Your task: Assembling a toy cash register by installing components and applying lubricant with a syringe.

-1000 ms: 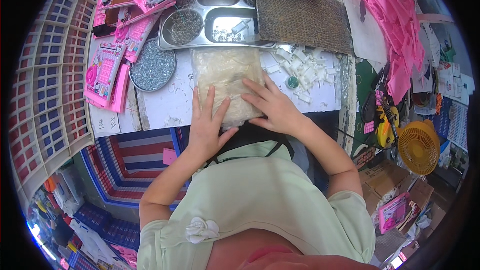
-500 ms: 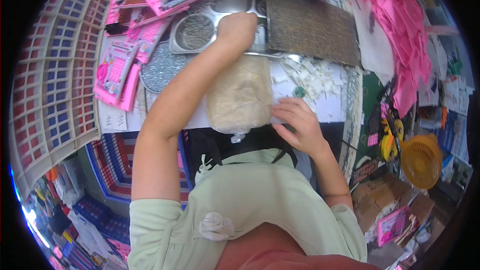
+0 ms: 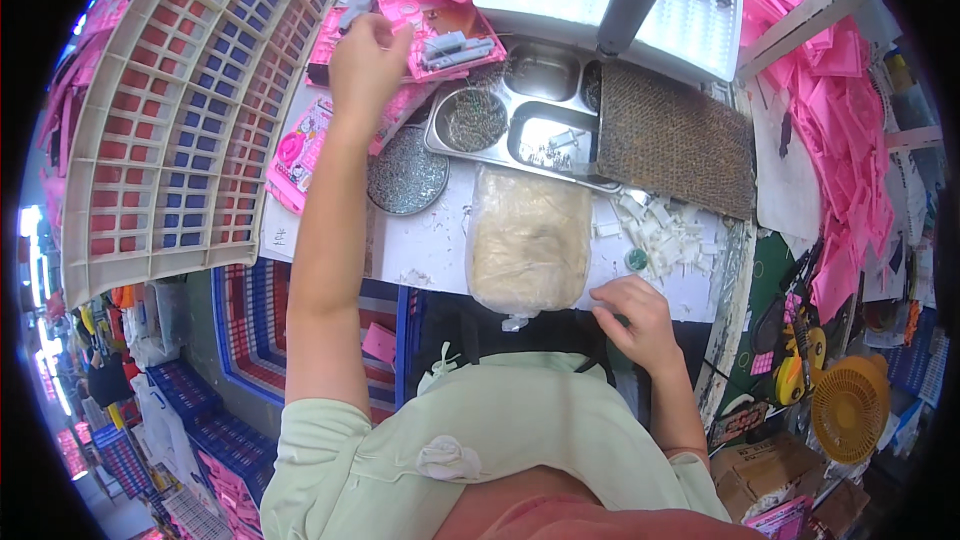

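Note:
My left hand (image 3: 368,70) is over the pile of pink plastic cases (image 3: 440,20) at the back left. Its fingers are bent, the thumb is apart from them, and the fingertips are beside a small grey part (image 3: 357,8). I see nothing held there. My right hand (image 3: 640,325) rests at the front edge of the table, fingers loosely stretched and apart, holding nothing. Just left of it lies a beige block wrapped in clear plastic (image 3: 530,240). Behind that is a metal compartment tray (image 3: 495,152) with small metal pieces in some compartments.
A round dish of small silvery pieces (image 3: 407,170) sits left of the tray. Scattered white plastic parts (image 3: 665,235) and a brown textured board (image 3: 675,135) lie to the right. A white rack (image 3: 600,35) stands at the back, and a tall plastic crate (image 3: 180,140) rises at left.
My left hand has left the metal tray and moved left and back to the pink cases. My right hand stays near the table edge. The view has shifted, showing more of the white rack.

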The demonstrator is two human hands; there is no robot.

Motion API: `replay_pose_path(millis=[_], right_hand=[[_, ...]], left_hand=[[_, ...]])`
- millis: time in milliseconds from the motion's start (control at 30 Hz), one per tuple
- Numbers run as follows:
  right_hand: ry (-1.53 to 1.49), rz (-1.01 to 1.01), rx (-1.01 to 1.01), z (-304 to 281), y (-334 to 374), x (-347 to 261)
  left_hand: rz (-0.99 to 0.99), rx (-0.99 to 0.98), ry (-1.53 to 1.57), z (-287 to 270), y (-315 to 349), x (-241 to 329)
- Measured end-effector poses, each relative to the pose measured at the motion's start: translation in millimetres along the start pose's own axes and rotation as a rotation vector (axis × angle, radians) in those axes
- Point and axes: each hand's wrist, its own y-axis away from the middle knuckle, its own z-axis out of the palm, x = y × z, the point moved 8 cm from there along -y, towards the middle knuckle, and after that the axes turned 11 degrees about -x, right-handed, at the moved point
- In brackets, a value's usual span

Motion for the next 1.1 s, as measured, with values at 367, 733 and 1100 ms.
replay_pose_path(millis=[367, 733, 1100], right_hand=[[0.007, -0.05, -0.041, 16.2, -1.6, -24.7], [-1.226, 0.152, -0.129, 1.2, -87.3, 19.5], [-1.082, 0.205, -0.138, 43.4, -59.7, 35.9]], left_hand=[[-0.077, -0.143, -0.251, -13.7, -73.7, -97.9], [0.604, -1.166, 0.002, -61.5, 93.6, 145.9], [0.854, -0.542, 0.053, 0.9, 154.2, 183.6]])
